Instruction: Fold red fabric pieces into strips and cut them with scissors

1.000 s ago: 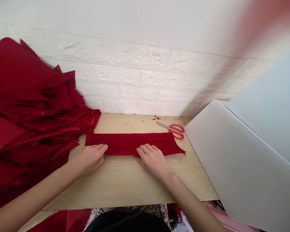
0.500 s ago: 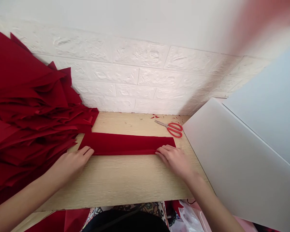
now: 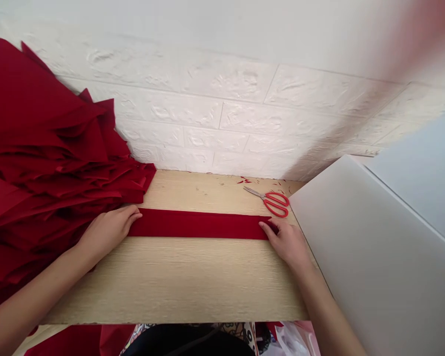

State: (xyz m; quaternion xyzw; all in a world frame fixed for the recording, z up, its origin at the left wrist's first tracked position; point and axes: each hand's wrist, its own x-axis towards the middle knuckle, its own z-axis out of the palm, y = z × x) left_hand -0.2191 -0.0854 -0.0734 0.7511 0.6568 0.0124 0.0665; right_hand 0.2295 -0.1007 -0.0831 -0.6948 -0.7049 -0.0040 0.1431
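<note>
A dark red strip of folded fabric [image 3: 200,225] lies lengthwise across the wooden table [image 3: 193,282]. At its left end, my left hand [image 3: 113,225] pinches the upper corner between thumb and fingers. My right hand [image 3: 287,242] grips the opposite end, thumb on top and fingers curled at the far edge. Red-handled scissors [image 3: 276,201] rest just beyond the strip's right end, blades pointing left and apart from my hand.
A tall heap of red fabric pieces [image 3: 59,163] fills the table's left side. White brick-patterned wall [image 3: 203,113] rises behind. A white panel or box [image 3: 374,237] bounds the right. Small red scraps [image 3: 244,181] lie by the wall.
The red fabric is now narrower, its near part folded over toward the far edge. Both hands have moved from the near edge up to the far corners and farther apart.
</note>
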